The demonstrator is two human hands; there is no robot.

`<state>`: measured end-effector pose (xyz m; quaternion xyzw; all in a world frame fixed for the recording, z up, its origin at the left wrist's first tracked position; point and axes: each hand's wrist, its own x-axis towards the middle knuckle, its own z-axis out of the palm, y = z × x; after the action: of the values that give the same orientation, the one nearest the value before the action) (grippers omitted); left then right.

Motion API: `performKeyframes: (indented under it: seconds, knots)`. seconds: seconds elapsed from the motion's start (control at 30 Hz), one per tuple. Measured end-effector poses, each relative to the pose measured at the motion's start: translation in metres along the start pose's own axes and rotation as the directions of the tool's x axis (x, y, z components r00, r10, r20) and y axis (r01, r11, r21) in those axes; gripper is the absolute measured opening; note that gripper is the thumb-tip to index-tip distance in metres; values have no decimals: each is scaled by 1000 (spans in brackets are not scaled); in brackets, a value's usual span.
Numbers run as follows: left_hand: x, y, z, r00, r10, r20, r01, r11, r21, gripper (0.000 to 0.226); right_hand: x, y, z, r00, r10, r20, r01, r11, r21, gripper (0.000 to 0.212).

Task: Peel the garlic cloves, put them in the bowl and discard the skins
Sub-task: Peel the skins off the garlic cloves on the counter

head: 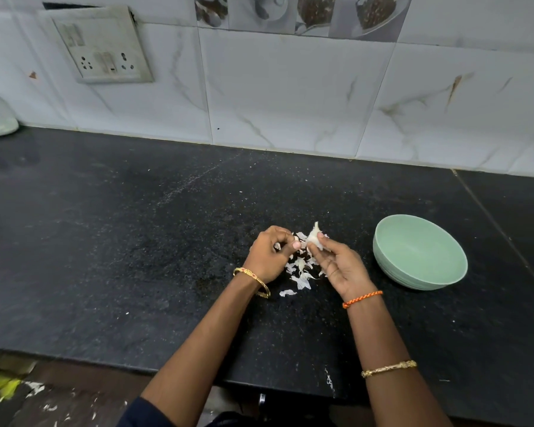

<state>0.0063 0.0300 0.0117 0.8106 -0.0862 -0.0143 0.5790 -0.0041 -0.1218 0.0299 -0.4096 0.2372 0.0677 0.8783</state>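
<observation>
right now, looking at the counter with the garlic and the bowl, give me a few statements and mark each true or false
1. The right hand holds the white garlic clove. True.
2. The pale green round bowl sits to the left of both hands. False: it sits to their right.
3. Papery white garlic skins lie on the black stone counter under the hands. True.
4. The left hand rests flat on the counter. False: its fingers are curled, pinching at the clove's skin.
5. The bowl is piled with cloves. False: it looks empty.
</observation>
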Motion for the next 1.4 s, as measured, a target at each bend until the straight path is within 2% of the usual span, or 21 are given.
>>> performKeyframes:
  seconds: [0.07, 0.17, 0.23, 0.27, 0.37, 0.5, 0.67, 0.83, 1.0, 1.17, 1.23, 1.33, 1.4]
  knots:
    - [-3, -4, 3, 997, -65, -40, 63, 997, -53, 17, 1, -9, -1, 1000, 1, 20, 1, 999, -52, 6]
    - [-1, -3, 7, 978, -192, -78, 165, 948, -272, 17, -3, -9, 2, 997, 31, 72, -19, 988, -151, 9]
    - [1, -1, 11, 975, -211, -63, 184, 939, -289, 11, -4, -6, 3, 994, 45, 95, -27, 983, -183, 10]
    - [2, -1, 11, 980, -198, -38, 180, 944, -277, 9, -5, -4, 3, 994, 42, 101, -22, 981, -192, 9]
    - [0, -3, 12, 991, -127, 36, 132, 963, -233, 28, -4, -3, 0, 994, 12, 110, 21, 958, -287, 11]
    - [1, -4, 7, 993, -117, -1, 114, 971, -208, 32, -3, -8, -4, 989, 2, 145, 62, 898, -435, 13]
    - [1, -2, 0, 977, -104, 187, 133, 980, -150, 24, -2, -17, -6, 979, -47, 196, 170, 715, -678, 6]
    - [-3, 4, 1, 989, -63, 132, 40, 984, 173, 32, 0, -17, -7, 963, -53, 263, 246, 560, -791, 12]
    - [-7, 1, 9, 989, 38, 145, -79, 953, 293, 17, 0, -9, -5, 968, -83, 238, 245, 528, -813, 16]
    - [-6, -12, 9, 994, 22, 109, -53, 956, 287, 11, 5, 6, -1, 943, -219, 253, 322, 391, -862, 9]
    - [-8, -12, 7, 994, -1, 113, -28, 967, 252, 11, 6, 9, -1, 947, -207, 246, 312, 406, -859, 11]
    - [-9, -12, 5, 995, -22, 101, 4, 985, 170, 15, 6, 9, -2, 966, -139, 218, 259, 519, -815, 13]
    - [-11, -13, 7, 996, -30, 87, 19, 991, 130, 17, 7, 8, -1, 969, -124, 213, 246, 538, -807, 14]
